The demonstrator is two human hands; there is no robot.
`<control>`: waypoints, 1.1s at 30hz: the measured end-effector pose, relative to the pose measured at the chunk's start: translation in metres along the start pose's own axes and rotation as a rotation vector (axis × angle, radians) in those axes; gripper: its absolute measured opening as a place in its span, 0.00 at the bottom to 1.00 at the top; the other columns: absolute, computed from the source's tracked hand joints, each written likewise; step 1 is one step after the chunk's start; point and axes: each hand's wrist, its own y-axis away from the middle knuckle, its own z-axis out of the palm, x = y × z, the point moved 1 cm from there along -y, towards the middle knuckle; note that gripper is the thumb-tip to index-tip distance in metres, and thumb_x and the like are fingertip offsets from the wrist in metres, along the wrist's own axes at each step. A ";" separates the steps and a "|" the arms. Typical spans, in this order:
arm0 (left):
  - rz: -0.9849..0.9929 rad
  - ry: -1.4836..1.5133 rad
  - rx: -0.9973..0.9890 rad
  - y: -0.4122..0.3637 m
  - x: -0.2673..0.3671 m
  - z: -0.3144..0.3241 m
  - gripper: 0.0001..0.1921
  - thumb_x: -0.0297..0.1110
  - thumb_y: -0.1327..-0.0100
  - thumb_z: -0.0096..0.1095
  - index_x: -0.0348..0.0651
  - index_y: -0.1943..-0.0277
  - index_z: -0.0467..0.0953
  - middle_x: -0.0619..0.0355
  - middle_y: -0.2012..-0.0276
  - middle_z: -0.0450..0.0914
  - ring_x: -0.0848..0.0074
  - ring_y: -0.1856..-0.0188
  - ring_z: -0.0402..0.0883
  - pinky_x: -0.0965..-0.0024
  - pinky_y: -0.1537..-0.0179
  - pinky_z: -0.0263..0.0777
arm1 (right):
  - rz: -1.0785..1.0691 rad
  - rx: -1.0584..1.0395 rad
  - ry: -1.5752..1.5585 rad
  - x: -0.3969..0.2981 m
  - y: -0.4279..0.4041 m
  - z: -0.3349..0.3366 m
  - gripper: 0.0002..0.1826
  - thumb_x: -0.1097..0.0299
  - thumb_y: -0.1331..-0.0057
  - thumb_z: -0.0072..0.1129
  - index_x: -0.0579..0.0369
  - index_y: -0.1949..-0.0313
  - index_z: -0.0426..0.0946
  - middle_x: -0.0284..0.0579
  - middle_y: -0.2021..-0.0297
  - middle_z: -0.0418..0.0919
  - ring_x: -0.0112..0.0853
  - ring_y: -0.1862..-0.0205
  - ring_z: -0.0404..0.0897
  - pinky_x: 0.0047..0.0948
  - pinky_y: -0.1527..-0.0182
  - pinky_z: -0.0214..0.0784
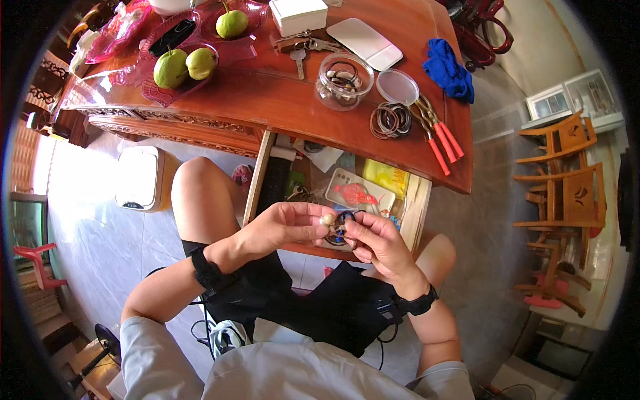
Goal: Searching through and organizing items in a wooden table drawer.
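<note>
Over the open drawer (418,215) of a reddish wooden table, my left hand (286,225) pinches a hair tie with a pearl-like bead (327,219). My right hand (381,242) grips the dark elastic loops (345,217) of what seems to be the same bundle, close beside it. Beyond the hands, a clear round jar (344,81) holds more hair ties, some with beads. Its clear lid (397,87) lies to its right. A pile of brown and black elastic hair ties (390,120) rests on the tabletop near the jar.
Red-handled pliers (440,142), a blue cloth (448,71), keys (298,62), a white box (299,17) and a white flat case (365,43) lie on the table. Green fruit (171,68) sits in pink trays at left. The drawer holds a phone case (359,191) and a yellow packet (385,177).
</note>
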 end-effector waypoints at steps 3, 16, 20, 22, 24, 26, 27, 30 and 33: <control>-0.052 -0.010 0.032 0.002 0.001 0.002 0.20 0.24 0.37 0.56 0.37 0.42 0.68 0.60 0.55 0.78 0.79 0.53 0.76 0.75 0.50 0.72 | 0.006 0.000 -0.021 -0.001 0.000 -0.003 0.11 0.63 0.33 0.52 0.60 0.64 0.72 0.32 0.77 0.69 0.13 0.84 0.60 0.11 0.84 0.49; 0.125 -0.023 0.022 0.003 -0.007 0.004 0.21 0.22 0.39 0.59 0.36 0.42 0.67 0.63 0.57 0.75 0.80 0.51 0.74 0.76 0.44 0.66 | -0.067 -0.011 0.065 0.004 0.000 -0.003 0.08 0.66 0.32 0.51 0.58 0.62 0.72 0.32 0.73 0.70 0.13 0.82 0.60 0.12 0.83 0.50; 0.140 0.017 0.032 0.004 -0.010 0.005 0.20 0.21 0.39 0.57 0.37 0.43 0.66 0.63 0.56 0.75 0.80 0.50 0.73 0.75 0.44 0.66 | -0.065 -0.015 0.050 0.006 -0.002 -0.003 0.09 0.65 0.32 0.51 0.58 0.62 0.72 0.32 0.73 0.70 0.13 0.82 0.60 0.12 0.83 0.51; 0.138 0.032 0.021 0.004 -0.011 0.006 0.20 0.21 0.38 0.56 0.38 0.43 0.65 0.62 0.55 0.75 0.80 0.49 0.73 0.75 0.45 0.66 | -0.066 -0.020 0.031 0.006 -0.002 -0.002 0.09 0.65 0.32 0.51 0.58 0.63 0.71 0.33 0.73 0.71 0.14 0.82 0.61 0.12 0.83 0.51; 0.155 0.059 0.014 0.004 -0.011 0.007 0.21 0.19 0.38 0.55 0.38 0.42 0.64 0.61 0.53 0.75 0.77 0.47 0.73 0.73 0.44 0.66 | -0.063 -0.027 0.056 0.006 -0.002 0.000 0.09 0.64 0.32 0.51 0.57 0.63 0.72 0.35 0.72 0.73 0.15 0.82 0.62 0.12 0.82 0.52; 0.157 0.092 -0.015 0.005 -0.011 0.009 0.23 0.20 0.38 0.56 0.38 0.41 0.63 0.60 0.52 0.74 0.78 0.47 0.73 0.74 0.44 0.66 | -0.061 -0.006 0.015 0.008 -0.004 0.001 0.09 0.63 0.32 0.51 0.56 0.63 0.72 0.36 0.71 0.74 0.15 0.82 0.63 0.13 0.82 0.52; 0.158 0.125 -0.045 0.005 -0.010 0.010 0.24 0.22 0.39 0.57 0.38 0.40 0.62 0.60 0.50 0.74 0.79 0.47 0.73 0.75 0.43 0.65 | -0.059 0.015 -0.027 0.008 -0.004 0.001 0.09 0.63 0.32 0.51 0.56 0.63 0.72 0.37 0.71 0.75 0.16 0.82 0.63 0.13 0.82 0.53; 0.129 0.150 -0.032 0.007 -0.004 0.011 0.26 0.21 0.38 0.57 0.39 0.38 0.61 0.59 0.50 0.74 0.78 0.46 0.73 0.74 0.43 0.65 | -0.070 -0.022 -0.163 0.003 -0.004 0.002 0.09 0.62 0.32 0.51 0.55 0.63 0.72 0.39 0.69 0.76 0.17 0.82 0.64 0.14 0.82 0.53; 0.151 0.129 -0.017 0.007 -0.006 0.007 0.25 0.24 0.37 0.56 0.39 0.37 0.60 0.59 0.50 0.75 0.78 0.46 0.73 0.74 0.43 0.65 | -0.054 0.036 -0.213 0.006 -0.005 0.001 0.10 0.61 0.32 0.51 0.55 0.64 0.73 0.39 0.69 0.77 0.18 0.82 0.65 0.14 0.82 0.53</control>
